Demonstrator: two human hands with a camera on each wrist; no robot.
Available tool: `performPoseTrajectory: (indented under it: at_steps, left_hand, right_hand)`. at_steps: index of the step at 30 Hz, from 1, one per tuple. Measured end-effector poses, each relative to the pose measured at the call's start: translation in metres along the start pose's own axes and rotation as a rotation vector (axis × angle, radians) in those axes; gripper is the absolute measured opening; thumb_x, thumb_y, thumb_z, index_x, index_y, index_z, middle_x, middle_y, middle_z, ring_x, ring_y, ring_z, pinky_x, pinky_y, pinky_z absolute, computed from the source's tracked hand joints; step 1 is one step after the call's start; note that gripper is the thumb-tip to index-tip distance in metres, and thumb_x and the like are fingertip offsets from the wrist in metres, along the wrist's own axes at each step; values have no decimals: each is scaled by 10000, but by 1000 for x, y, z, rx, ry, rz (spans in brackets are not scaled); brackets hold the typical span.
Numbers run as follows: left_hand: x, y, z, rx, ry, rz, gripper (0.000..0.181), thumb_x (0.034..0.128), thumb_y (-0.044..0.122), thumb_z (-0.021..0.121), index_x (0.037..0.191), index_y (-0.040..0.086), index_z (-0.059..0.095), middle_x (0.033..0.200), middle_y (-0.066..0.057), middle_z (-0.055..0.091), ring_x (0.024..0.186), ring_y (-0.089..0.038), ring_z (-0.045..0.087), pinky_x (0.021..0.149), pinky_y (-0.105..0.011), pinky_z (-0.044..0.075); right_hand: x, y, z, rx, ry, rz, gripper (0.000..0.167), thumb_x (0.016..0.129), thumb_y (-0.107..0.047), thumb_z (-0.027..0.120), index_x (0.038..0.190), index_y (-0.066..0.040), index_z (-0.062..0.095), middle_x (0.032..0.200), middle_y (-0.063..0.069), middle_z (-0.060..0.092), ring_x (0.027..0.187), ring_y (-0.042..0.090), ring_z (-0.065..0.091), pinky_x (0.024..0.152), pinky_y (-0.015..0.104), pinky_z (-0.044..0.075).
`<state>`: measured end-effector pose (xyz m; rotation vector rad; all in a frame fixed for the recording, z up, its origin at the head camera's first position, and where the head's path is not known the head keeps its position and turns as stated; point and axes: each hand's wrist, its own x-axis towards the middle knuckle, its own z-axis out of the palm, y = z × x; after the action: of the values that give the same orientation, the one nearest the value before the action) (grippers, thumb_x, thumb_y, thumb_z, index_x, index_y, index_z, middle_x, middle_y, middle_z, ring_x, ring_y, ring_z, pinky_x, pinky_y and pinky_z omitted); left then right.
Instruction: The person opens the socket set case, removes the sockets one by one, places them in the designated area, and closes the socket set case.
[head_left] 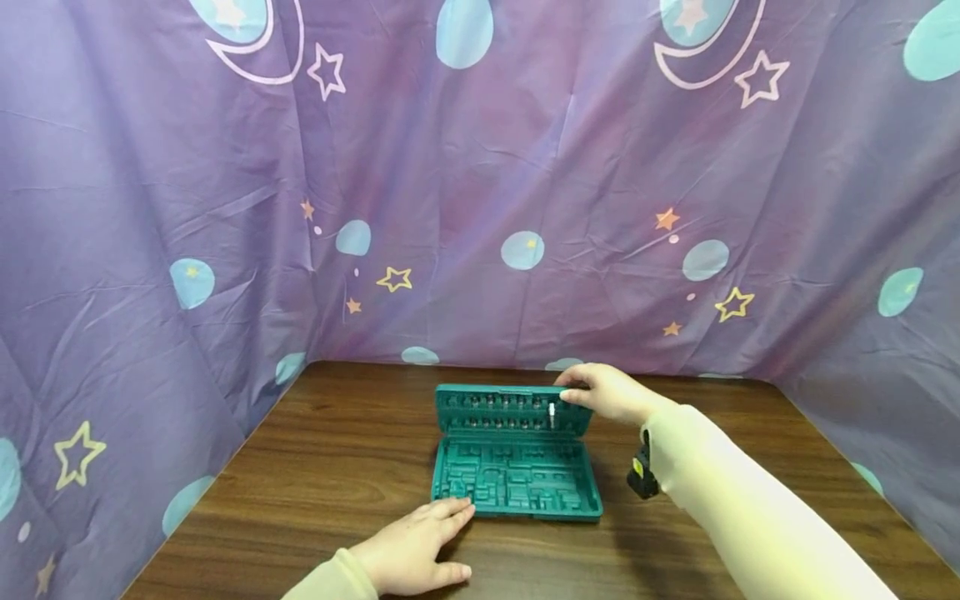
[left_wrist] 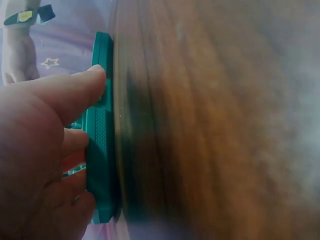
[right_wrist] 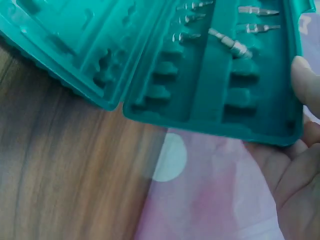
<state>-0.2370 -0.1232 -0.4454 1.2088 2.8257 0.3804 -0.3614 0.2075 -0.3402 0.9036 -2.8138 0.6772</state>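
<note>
A green plastic tool case [head_left: 517, 479] stands unfolded on the table, its lid [head_left: 456, 408] raised at the back. Two rows of metal bits [head_left: 506, 423] sit in the lid's slots, and one longer metal piece [right_wrist: 232, 44] lies slantwise across its middle ridge. Moulded recesses fill the bottom half. My right hand [head_left: 611, 392] grips the lid's upper right corner, thumb on the inner side and fingers behind. At the front left corner of the case, my left hand [head_left: 416, 546] rests with its fingers extended, fingertips touching the edge.
The brown wooden table [head_left: 330, 467] carries the case near its middle. A purple curtain [head_left: 480, 317] with stars and moons hangs behind and along both sides. A black wrist device [head_left: 642, 475] hangs under the right wrist.
</note>
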Motion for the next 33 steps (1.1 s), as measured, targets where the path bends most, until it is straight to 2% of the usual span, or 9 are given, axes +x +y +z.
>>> performPoseTrajectory:
  at_steps: [6,14,18,22,25,28,30,33]
  left_hand:
    - [-6,0,0,32,6,24,700,924,517,564,1446,69,434,1474,-82,424,1340,-233,409,1055,-392,375]
    - [-8,5,-1,99,10,49,699,920,524,562,1426,54,459,1459,-81,450,1322,-229,433,1039,-381,396]
    - [-8,7,-2,119,2,33,699,916,532,561,1425,62,464,1461,-66,449,1316,-226,440,1018,-396,417]
    - [-8,8,-1,163,5,40,695,911,544,560,1410,67,487,1451,-59,463,1296,-226,464,976,-406,455]
    - [-9,9,-1,186,-1,50,696,916,559,542,1407,69,492,1449,-60,464,1287,-230,472,955,-415,470]
    - [-12,11,-3,173,-29,31,701,916,571,534,1419,86,481,1462,-39,450,1296,-223,462,941,-431,478]
    - [-13,13,-3,156,-47,14,700,914,571,537,1427,98,472,1471,-24,440,1304,-218,452,927,-449,484]
    - [-15,13,-3,132,-61,0,688,914,561,546,1428,109,475,1474,-3,435,1311,-206,442,889,-474,501]
  right_hand:
    - [8,14,4,86,81,83,189,946,-167,614,1064,-40,689,1009,74,688,979,244,608,853,429,474]
    - [17,31,16,160,162,150,239,975,-146,565,1110,20,672,1108,175,672,1054,319,599,905,463,458]
    - [21,40,27,325,170,227,304,1004,-115,491,1230,56,602,1211,229,617,1132,342,557,964,466,430]
    - [20,49,37,465,174,302,371,1017,-60,408,1351,84,484,1363,277,488,1269,389,444,1050,490,353]
    - [19,55,41,452,186,303,394,1003,-10,393,1375,112,431,1410,300,419,1326,419,366,1086,502,296]
    - [19,59,45,398,200,286,397,990,14,410,1362,155,406,1387,332,422,1323,447,357,1090,512,280]
    - [19,60,48,398,212,291,380,985,24,422,1330,181,399,1333,355,463,1279,450,412,1061,504,325]
    - [19,63,54,379,242,354,269,973,8,469,1189,169,465,1137,320,581,1094,408,542,932,451,429]
